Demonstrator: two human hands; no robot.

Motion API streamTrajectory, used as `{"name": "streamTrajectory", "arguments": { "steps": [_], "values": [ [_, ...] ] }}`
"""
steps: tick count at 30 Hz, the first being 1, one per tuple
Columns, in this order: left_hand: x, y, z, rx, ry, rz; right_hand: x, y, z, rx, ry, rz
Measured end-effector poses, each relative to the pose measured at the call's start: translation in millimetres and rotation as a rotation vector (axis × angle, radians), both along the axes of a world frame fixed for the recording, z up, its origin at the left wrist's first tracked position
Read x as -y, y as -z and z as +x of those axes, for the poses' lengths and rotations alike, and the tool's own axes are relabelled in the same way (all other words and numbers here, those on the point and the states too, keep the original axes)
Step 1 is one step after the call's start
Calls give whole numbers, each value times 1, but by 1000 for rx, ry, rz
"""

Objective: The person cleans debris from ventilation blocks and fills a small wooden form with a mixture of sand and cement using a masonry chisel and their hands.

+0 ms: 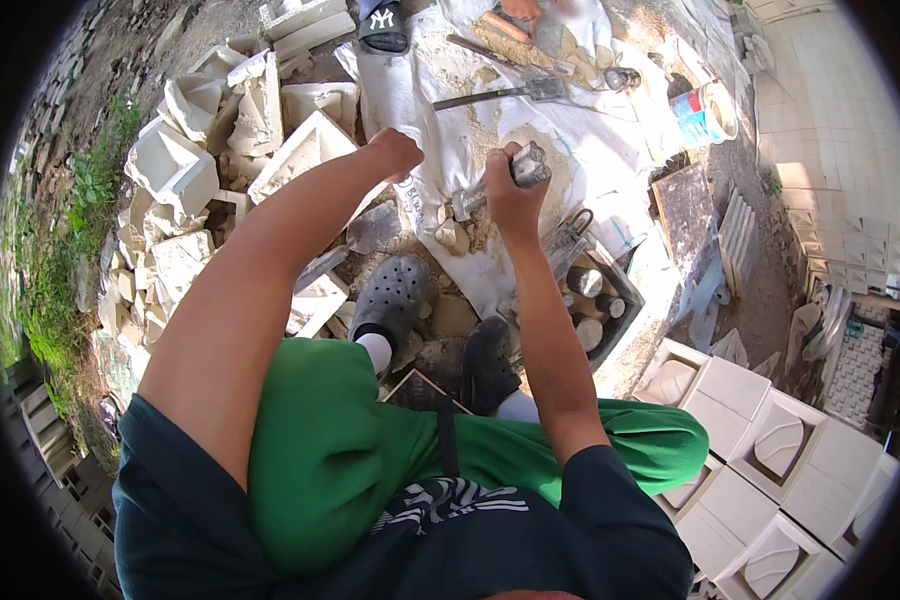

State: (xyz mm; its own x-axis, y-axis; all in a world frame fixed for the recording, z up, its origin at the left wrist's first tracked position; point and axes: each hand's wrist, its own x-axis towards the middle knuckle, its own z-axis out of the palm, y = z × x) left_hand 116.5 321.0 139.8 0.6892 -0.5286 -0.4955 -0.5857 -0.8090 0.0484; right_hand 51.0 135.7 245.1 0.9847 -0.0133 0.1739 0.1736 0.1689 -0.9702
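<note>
Far left, a strip of grass (80, 225), then a heap of broken cream box-shaped blocks (175, 170), tumbled on one another at odd angles; looks like rough stacking, to keep them off the working spot.

Left hand (398, 152): arm reaching across the heap's near side, hand above the edge of the white sheet (385, 95). Fingers curled inward; from here I cannot tell whether they grasp anything. The sheet lies spread under sandy crumbs, probably to keep them off the dirt.

Grey clogs (390, 297) planted apart below, presumably for balance while bending.

Across the sheet, a long-handled tool (500, 96) lies flat, apart from both hands.

Right hand (515, 205): fingers clenched around a grey, lumpy-ended tool (531, 166), its end showing above the fist, over the sheet. Wrapped grip suggests firm control. A metal piece (467, 203) sits just left of the fist; whether it belongs to the held tool, I cannot tell.

Right of that, a dark tray (627, 322) corrals round-ended rods (585, 281), likely so they don't roll. Beyond, a bucket (701, 116); lower right, pale relief blocks (778, 440) in neat rows.
</note>
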Motion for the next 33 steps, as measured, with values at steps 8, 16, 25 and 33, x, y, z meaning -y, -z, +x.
{"name": "streamTrajectory", "arguments": {
  "steps": [8,16,25,33],
  "values": [
    [-21,-1,-4,-15,31,29,16,-99,-16,-21,59,34],
    [-13,-15,-1,27,66,-7,22,5,-20,-73,161,-42],
    [-12,-40,-13,32,58,-34,50,-96,-50,74,80,-119],
    [37,-61,-19,89,232,-101,79,5,-43,-148,223,-113]
  ]
}}
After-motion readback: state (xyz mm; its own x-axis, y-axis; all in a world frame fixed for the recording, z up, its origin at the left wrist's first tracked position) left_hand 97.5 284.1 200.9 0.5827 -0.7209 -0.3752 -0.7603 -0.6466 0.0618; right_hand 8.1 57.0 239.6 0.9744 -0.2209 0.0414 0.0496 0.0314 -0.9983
